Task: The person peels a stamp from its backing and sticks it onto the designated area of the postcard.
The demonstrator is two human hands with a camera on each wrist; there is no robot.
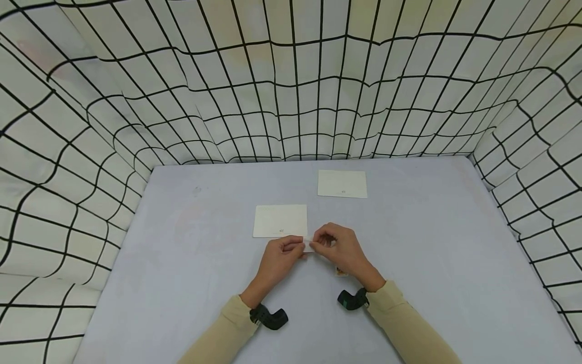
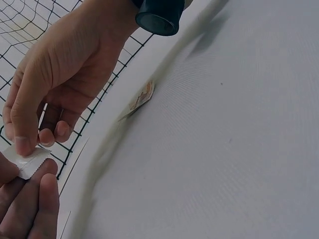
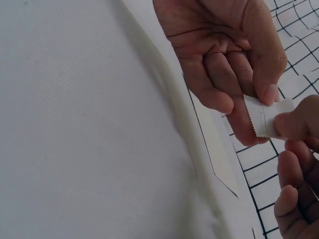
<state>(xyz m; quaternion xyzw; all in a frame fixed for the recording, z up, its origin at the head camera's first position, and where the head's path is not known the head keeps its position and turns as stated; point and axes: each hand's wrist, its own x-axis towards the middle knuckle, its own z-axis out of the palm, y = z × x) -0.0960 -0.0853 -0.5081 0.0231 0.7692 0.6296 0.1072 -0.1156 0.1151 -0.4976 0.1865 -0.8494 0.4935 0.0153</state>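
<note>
On my head feed, two beige fabric sleeves (image 1: pixel 409 328) enter at the bottom edge. A white wall with a black grid (image 1: pixel 309 96) fills the upper frame; below it spreads a white table (image 1: pixel 182 283). Near lower centre, I read the left hand (image 1: pixel 279 260) and right hand (image 1: pixel 338 247), each with thumb and fingers pinching. Above them lie a near white rectangular card (image 1: pixel 280 220) and a far white rectangular card (image 1: pixel 342 183), the latter farther right. Between the hands: a small white paper piece with serrated edges (image 3: pixel 261 117), gripped by both. A small printed orange-brown rectangle (image 2: pixel 142 101) lies beside the right wrist.

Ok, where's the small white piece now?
In the head view, the white piece is pinched by the left hand and right hand, near the lower right corner of the left card.
</note>
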